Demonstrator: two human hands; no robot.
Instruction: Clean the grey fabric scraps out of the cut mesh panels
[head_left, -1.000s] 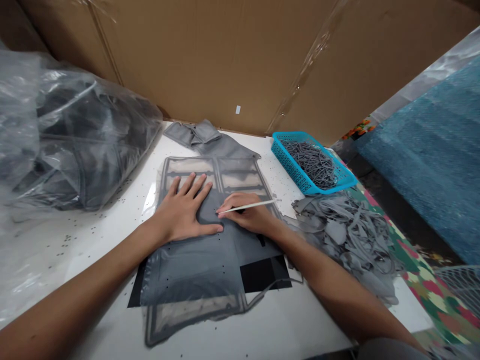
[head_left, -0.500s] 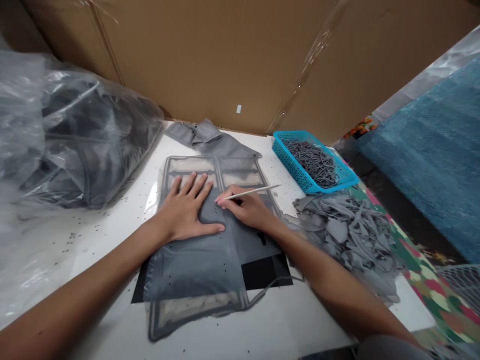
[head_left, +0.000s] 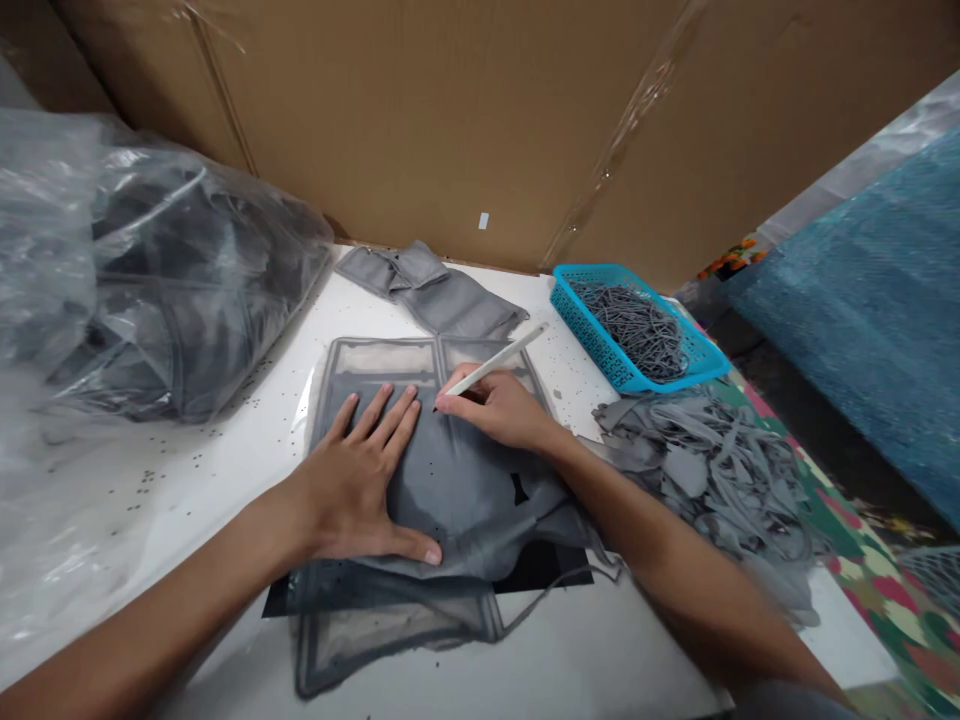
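Note:
My left hand (head_left: 367, 470) lies flat, fingers spread, on a grey fabric panel (head_left: 472, 490) spread over a white table (head_left: 570, 660). My right hand (head_left: 499, 408) is closed round a thin white marking pencil (head_left: 491, 361), its tip touching the fabric just beyond my left fingertips. The panel has small punched holes, and clear window pockets (head_left: 390, 358) at its far end. A black sheet (head_left: 547, 565) lies under the panel.
A blue basket (head_left: 581, 325) of grey cords sits at the right rear. A heap of grey fabric strips (head_left: 712, 470) lies beside it. A plastic bag of grey goods (head_left: 157, 290) fills the left. Folded grey fabric (head_left: 435, 285) and a cardboard wall (head_left: 450, 110) stand behind.
My left hand has slid back toward me along the panel. My right hand has moved up and away with the pencil, which is now raised more steeply. The fabric has bunched slightly.

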